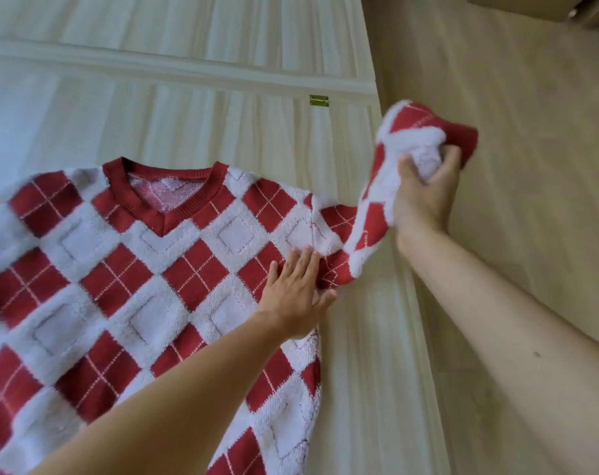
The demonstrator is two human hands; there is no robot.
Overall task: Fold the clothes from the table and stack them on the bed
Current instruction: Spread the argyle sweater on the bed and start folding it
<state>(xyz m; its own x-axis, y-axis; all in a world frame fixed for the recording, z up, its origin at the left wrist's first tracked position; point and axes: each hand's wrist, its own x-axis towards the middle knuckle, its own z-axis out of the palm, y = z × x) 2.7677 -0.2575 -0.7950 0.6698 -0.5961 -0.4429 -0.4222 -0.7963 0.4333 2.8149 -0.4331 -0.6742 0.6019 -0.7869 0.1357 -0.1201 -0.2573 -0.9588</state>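
Pinning the sweater (147, 286) flat on the pale surface (366, 371), our left hand (296, 296) lies open by the armpit, while our right hand (424, 193) has its grip closed on the bunched sleeve (376, 200) — pull too hard and the body could slide or wrinkle. No containers show.

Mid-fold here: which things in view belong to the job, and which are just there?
In the job:
sweater, flat on the table
sleeve, lifted
left hand, pressing the sweater
right hand, gripping the sleeve

Just there:
brass hinge
floor
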